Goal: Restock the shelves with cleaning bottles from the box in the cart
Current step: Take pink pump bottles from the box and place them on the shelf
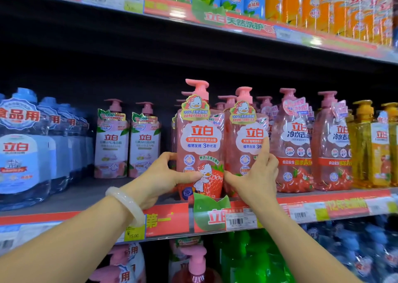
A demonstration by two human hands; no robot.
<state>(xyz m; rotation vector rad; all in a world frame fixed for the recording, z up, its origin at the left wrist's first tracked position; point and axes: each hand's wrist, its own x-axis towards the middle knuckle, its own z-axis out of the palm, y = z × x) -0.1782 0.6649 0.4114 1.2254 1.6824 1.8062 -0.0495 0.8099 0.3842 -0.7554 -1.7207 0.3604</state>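
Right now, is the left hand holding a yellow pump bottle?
No, the left hand grips a pink strawberry pump bottle at the shelf edge; the yellow pump bottles stand untouched far right.

The two front pump bottles (200, 140) (245, 144) are pink, each with a white cloud label, red lettering and a duck-and-strawberry picture. Toward the shelf's left end stand blue jugs (20, 149); toward its right end, yellow bottles (370, 147). The shelf edge strip (168, 218) is red. The bracelet (127, 203) is milky white.
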